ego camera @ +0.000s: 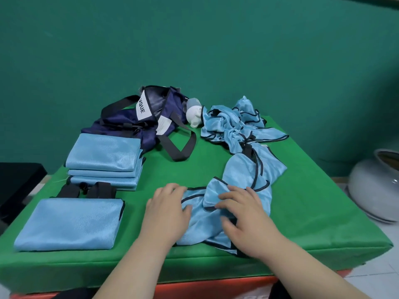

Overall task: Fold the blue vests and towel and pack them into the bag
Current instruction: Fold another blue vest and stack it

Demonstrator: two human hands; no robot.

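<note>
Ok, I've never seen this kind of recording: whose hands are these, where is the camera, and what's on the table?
There is no machine here: a person works with bare hands. The one picture comes from a camera worn on the head, looking forward and down. The left hand rests, fingers relaxed, on the edge of an unfolded blue vest at the front of the green table. The right hand rests on the same vest with bent fingers; whether it pinches the cloth I cannot tell. To the left lie a folded vest and, behind it, a stack of folded blue cloth. Further back sit a navy bag and, to its right, a pile of crumpled vests.
</note>
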